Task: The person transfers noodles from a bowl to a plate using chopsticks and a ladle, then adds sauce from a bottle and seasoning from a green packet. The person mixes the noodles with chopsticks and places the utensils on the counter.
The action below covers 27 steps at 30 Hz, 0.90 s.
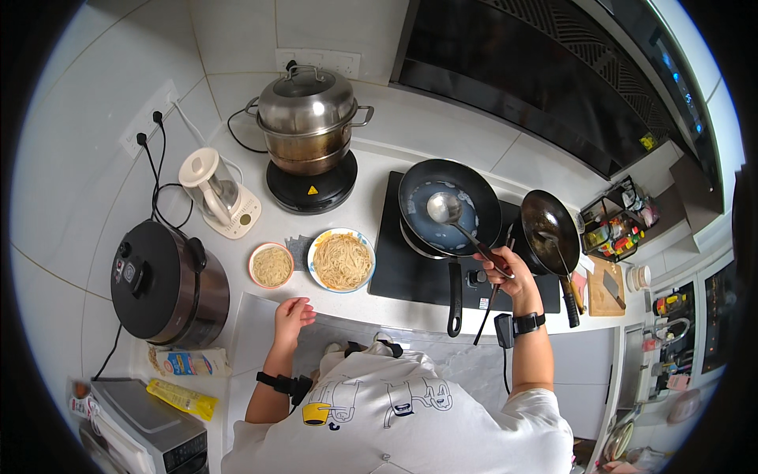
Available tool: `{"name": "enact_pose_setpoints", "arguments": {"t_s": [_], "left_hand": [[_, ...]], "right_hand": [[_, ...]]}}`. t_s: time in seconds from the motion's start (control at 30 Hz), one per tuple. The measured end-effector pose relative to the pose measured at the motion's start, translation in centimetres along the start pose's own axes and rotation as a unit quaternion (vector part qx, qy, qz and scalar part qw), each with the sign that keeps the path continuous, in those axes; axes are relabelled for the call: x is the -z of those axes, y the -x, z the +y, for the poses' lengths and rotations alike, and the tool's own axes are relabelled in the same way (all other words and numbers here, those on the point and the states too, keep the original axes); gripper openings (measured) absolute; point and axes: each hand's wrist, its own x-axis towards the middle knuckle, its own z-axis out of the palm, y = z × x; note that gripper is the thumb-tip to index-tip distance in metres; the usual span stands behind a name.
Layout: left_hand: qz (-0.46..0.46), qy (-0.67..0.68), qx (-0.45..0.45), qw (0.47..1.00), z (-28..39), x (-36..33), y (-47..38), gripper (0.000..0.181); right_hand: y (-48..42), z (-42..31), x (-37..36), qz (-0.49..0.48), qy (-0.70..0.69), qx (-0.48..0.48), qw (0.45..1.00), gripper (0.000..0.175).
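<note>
My right hand [510, 271] is closed around the handle of a metal ladle [444, 207], along with what looks like a pair of dark chopsticks [489, 314]. The ladle's bowl is over a black frying pan [414, 178] holding cloudy liquid with white bits. That pan sits on the black cooktop [388, 269]. Near the counter's front edge, my left hand [294, 317] is empty, its fingers loosely curled. Beyond it stand a large patterned bowl of noodles [342, 260] and a smaller red-rimmed bowl of noodles [272, 266].
A dark wok [551, 213] with a utensil stands right of the pan; farther right, a cleaver [612, 285] lies on a wooden board [598, 305]. Behind the bowls is a steel steamer pot [308, 130]. Left are a glass kettle [216, 189] and an electric pressure cooker [172, 284].
</note>
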Motion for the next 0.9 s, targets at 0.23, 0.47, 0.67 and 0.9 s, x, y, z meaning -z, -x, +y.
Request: {"name": "enact_pose_setpoints", "arguments": {"t_s": [0.23,0.47,0.67,0.9], "left_hand": [[-0.010,-0.001,0.000,1.000,-0.1,0.1,0.1,0.021],[-0.033,-0.009,0.001,0.999,0.0,-0.3,-0.2,0.020],[-0.049,-0.015,0.008,0.999,-0.3,0.3,-0.2,0.021],[-0.037,-0.022,0.021,0.999,-0.5,1.4,0.1,0.021]], "right_hand": [[2.9,-0.4,-3.3,-0.045,0.002,0.007,0.999,0.045],[3.4,1.2,-6.0,-0.123,-0.014,-0.047,0.991,0.046],[0.9,5.6,-8.5,-0.147,-0.004,-0.118,0.982,0.042],[-0.3,9.1,-11.9,-0.091,0.180,-0.080,0.976,0.033]]}}
